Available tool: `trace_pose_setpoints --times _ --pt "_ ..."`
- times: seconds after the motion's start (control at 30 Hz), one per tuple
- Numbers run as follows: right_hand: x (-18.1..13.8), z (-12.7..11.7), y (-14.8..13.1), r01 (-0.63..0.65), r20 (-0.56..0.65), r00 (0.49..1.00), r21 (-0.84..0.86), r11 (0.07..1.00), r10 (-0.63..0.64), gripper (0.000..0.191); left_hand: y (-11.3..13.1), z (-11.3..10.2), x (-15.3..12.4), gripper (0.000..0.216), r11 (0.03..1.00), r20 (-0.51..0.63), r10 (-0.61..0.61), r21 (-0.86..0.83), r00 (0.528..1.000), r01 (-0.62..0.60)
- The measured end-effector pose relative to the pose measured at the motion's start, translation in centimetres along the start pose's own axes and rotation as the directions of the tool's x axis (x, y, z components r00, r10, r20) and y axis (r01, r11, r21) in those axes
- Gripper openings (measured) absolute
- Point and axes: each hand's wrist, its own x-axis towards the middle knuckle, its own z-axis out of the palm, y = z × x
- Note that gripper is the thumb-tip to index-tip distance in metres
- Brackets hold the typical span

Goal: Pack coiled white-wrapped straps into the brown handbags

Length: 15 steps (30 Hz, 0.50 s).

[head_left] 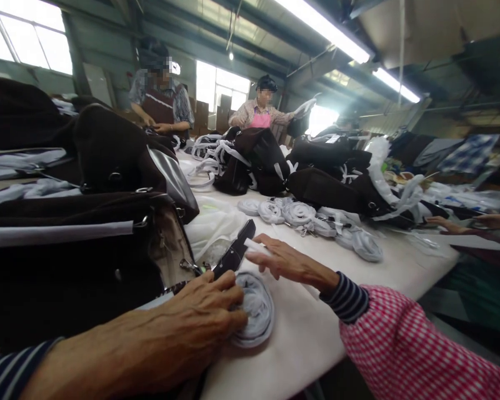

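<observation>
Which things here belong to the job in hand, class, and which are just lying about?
Likely in the job:
pale coil, touched by the left hand
white piece in the right hand
near dark bag

Apparently lying about for now:
row of coils
checked cloth
far dark bags

The pale table carries a wrapped coil; from it, a dark bag lies at ten o'clock, white plastic at eleven, black bags at twelve, more coils at one.

Pale grey coil, round, flat, wound (partly covered by the left hand), on the bench; white strip, slim, straight, tilted in the right hand
</observation>
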Motion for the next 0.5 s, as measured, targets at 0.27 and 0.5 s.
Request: trace_pose_setpoints --times 0.27,0.5 --pt "-5.2 0.2 -1.8 0.117 -0.024 0.992 -0.166 0.979 -0.123 0.04 -0.2 1.4 0.3 0.036 0.999 0.083 -0.03 -0.008 0.996 0.031" --pt "-6.4 2.7 -2.0 0.182 0.048 0.981 -0.585 0.79 -0.191 0.013 -0.2 1.4 0.8 0.022 0.998 -0.018 -0.046 -0.036 0.999 0.046"
